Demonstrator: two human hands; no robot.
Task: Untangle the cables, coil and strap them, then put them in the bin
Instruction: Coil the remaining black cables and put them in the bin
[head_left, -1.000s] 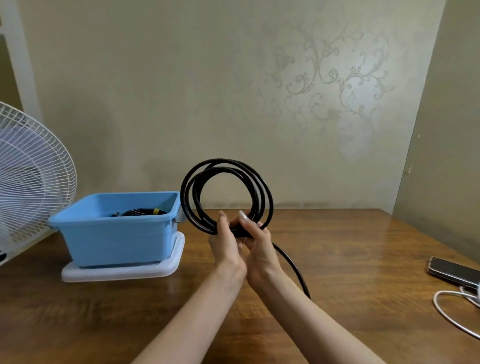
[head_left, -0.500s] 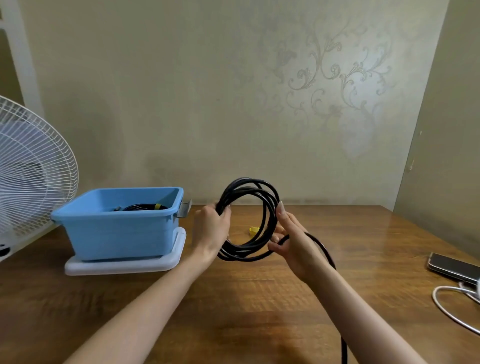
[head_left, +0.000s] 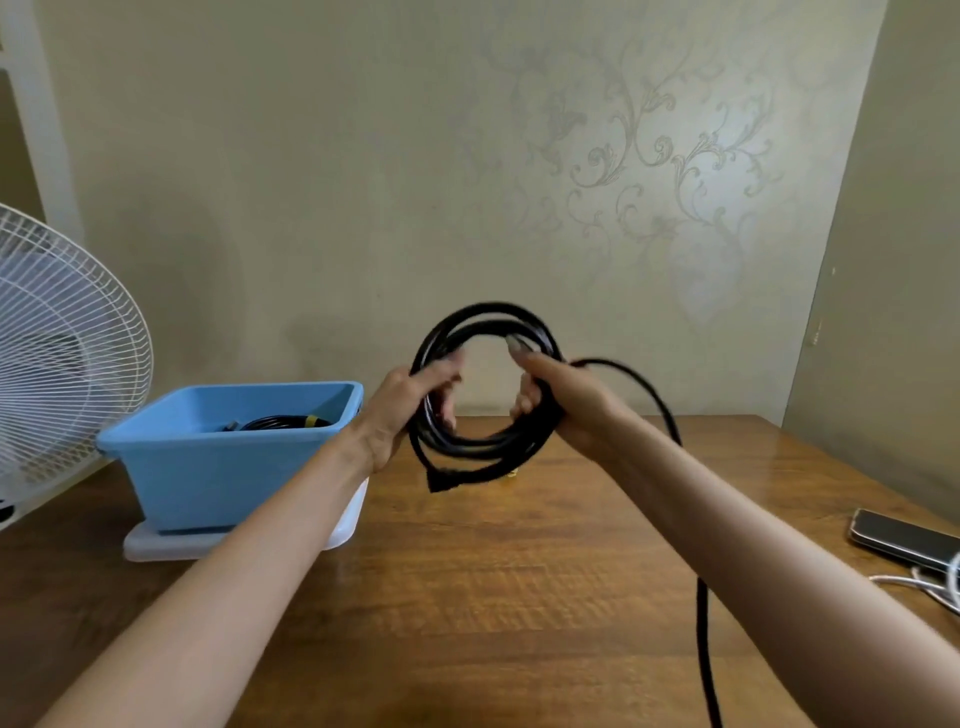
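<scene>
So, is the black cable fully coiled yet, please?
Not fully: the left hand and right hand hold several loops of the black cable, but a loose tail runs down out of view.

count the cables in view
3: black cable held by left hand and right hand; strapped black coil in the blue bin; white cable by the phone. More may hide in the bin.

My feed, lower frame: a wooden table (head_left: 493, 597), glossy brown, with the grain running across. At far left is a white fan (head_left: 57, 353). I see only part of its wire grille, which faces right. A white tray (head_left: 156, 545) sits flat on the table near the fan. A dark phone (head_left: 904, 540) lies at the right edge. A white cord (head_left: 914, 584) curls just beside it; I cannot tell whether they touch. The back wall (head_left: 311, 182) is beige, with a pale scroll pattern (head_left: 649, 150) at upper right.
</scene>
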